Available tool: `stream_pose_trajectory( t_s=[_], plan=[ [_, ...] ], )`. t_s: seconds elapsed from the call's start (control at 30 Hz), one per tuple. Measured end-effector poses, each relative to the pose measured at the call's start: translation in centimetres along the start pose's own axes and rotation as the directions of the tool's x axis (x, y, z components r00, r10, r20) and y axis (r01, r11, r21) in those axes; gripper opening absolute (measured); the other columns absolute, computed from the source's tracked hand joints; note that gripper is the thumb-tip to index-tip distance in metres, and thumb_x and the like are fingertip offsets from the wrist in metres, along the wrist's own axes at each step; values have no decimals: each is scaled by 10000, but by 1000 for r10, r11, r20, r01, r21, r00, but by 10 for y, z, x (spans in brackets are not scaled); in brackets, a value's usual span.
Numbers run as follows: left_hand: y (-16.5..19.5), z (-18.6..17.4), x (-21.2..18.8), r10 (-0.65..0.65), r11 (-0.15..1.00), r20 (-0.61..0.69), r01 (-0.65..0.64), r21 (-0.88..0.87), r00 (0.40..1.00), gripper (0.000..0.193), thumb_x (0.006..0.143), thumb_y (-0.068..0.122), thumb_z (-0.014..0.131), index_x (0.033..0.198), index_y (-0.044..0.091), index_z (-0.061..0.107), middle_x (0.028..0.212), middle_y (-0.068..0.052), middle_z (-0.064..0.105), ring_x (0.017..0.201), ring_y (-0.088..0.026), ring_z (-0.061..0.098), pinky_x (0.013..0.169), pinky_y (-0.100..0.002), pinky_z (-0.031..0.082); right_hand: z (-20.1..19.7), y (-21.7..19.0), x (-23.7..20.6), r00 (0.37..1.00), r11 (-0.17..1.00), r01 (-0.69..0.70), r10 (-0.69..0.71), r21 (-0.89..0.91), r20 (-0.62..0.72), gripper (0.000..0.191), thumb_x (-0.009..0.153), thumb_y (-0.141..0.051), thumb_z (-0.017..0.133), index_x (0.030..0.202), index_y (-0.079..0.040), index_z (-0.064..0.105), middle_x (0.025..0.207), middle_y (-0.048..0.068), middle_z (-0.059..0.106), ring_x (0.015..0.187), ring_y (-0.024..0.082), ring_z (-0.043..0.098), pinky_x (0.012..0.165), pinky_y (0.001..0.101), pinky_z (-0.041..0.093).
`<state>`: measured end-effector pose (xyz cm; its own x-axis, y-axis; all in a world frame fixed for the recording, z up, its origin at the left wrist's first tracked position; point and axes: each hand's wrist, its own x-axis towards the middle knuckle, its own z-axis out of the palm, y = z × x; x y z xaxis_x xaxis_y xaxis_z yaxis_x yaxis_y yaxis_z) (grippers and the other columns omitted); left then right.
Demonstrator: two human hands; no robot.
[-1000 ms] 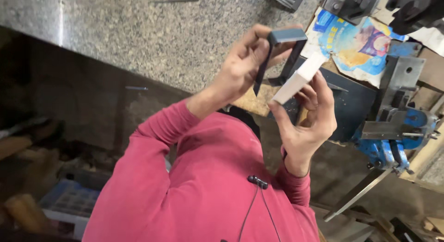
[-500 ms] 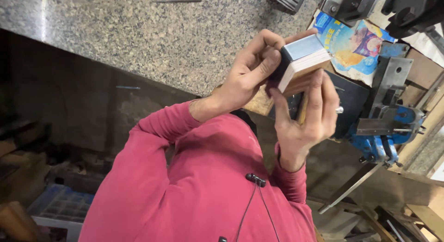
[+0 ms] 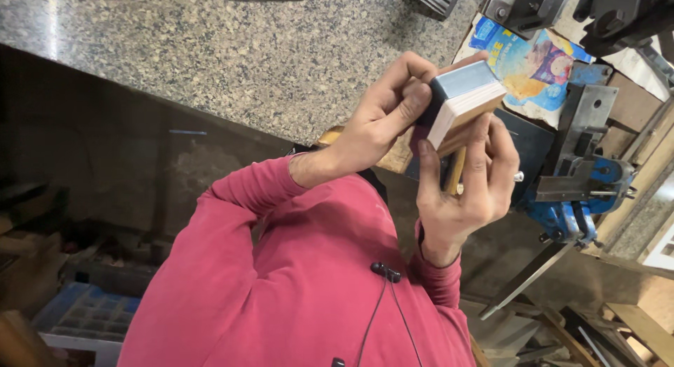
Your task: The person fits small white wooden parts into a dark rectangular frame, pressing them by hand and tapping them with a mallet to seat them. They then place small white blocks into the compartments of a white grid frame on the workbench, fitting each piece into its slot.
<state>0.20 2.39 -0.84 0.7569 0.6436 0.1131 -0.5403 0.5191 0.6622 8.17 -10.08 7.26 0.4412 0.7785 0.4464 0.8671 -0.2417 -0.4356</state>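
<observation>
Both my hands hold a small stacked block point(image 3: 465, 97) in front of my chest: a grey-blue metal face on top, pale wood and a brown layer beneath. My left hand point(image 3: 382, 121) comes in from the left in a red sleeve. Its thumb and fingers pinch the block's near end. My right hand point(image 3: 467, 188) cups the block from below, fingers wrapped up its side. A thin wooden stick point(image 3: 456, 172) is also tucked in that right hand's grip.
A speckled granite countertop point(image 3: 246, 44) fills the top left. A blue bench vise point(image 3: 579, 198) stands right of my hands, with a colourful printed paper point(image 3: 530, 62) and dark machine parts point(image 3: 611, 12) above it. A blue plastic crate point(image 3: 84, 314) sits at the lower left, wood scraps at the lower right.
A second ago my left hand held a dark flat piece apart from the pale wooden block in my right hand. The pieces now sit pressed together as one stack.
</observation>
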Motion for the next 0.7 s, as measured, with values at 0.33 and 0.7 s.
stream_pose_trajectory(
  t_s=[0.33, 0.7],
  plan=[
    [12, 5, -6, 36, 992, 51, -41, 120, 998, 258, 1197, 266, 460, 1300, 38, 522, 1150, 4, 603, 1080, -29, 532, 985, -215, 465, -12, -11, -5, 1000, 998, -20, 20, -57, 14, 607, 937, -62, 934, 1454, -33, 618, 1375, 150, 603, 1118, 271, 661, 923, 331, 568],
    [20, 7, -10, 35, 969, 49, -46, 241, 998, 289, 1216, 301, 437, 1255, 30, 530, 1118, 0, 632, 1049, -22, 553, 959, -206, 488, -14, -15, -11, 999, 996, -30, 31, -82, 10, 613, 939, -89, 934, 1461, -49, 615, 1368, 139, 606, 1120, 271, 651, 952, 345, 554]
  ],
)
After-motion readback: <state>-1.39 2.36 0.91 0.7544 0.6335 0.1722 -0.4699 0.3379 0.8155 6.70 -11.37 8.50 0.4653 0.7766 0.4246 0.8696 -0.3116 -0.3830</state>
